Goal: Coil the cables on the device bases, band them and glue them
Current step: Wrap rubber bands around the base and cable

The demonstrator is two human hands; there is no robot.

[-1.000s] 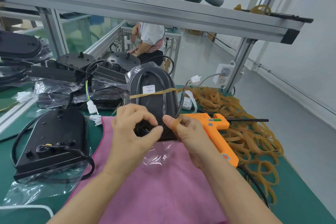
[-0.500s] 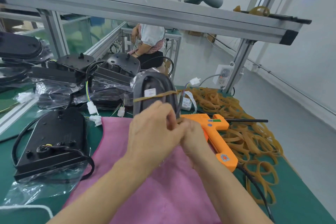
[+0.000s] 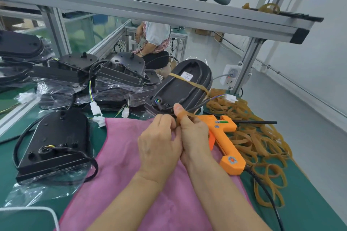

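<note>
Head view, frame centre. Device base (image 3: 181, 88): tilted up at the far edge of the pink cloth (image 3: 131, 155), underside shown so the cable (image 3: 199, 106) in its rim groove can be banded; one rubber band (image 3: 189, 82) already across it. Right hand (image 3: 193, 133): pinching a second band (image 3: 185, 117) looped over the thumb. Left hand (image 3: 159, 146): fingers curled against it, apparently helping stretch. Glue gun (image 3: 223, 137): laid just right of the hands, presumably ready for gluing. Spare bands (image 3: 259, 142): heaped on the tabletop (image 3: 309, 202), right.

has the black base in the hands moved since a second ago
Yes. The black base has tipped over to the right, its far end now leaning toward the rubber bands and away from the stacked bases.
</note>
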